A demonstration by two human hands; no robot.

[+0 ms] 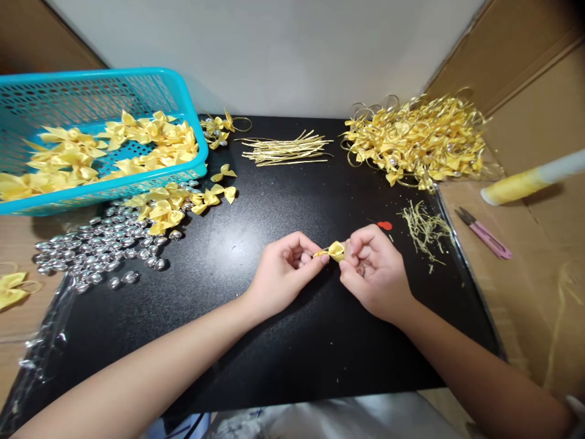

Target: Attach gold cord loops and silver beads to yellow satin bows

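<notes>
Above the middle of the black table, a small yellow ribbon bow [336,250] is held between my two hands. My left hand [287,265] pinches the bow's left end between thumb and forefinger. On the other side, the curled fingers and thumb of my right hand [377,268] close on its right end. Whether a tie or bell is on the bow cannot be made out behind the fingers. Gold twist ties [286,149] lie in a bundle beyond my hands. Loose yellow bows [164,207] rest on a spread of silver bells or beads [105,238] to the left.
A blue plastic basket [183,97] with yellow bows stands at back left. Finished-looking bows with gold loops [415,140] are heaped at back right. Gold tie scraps [425,228], a red piece [384,225] and pink-handled snips [489,238] lie right, near a yellow-and-white roll [525,183].
</notes>
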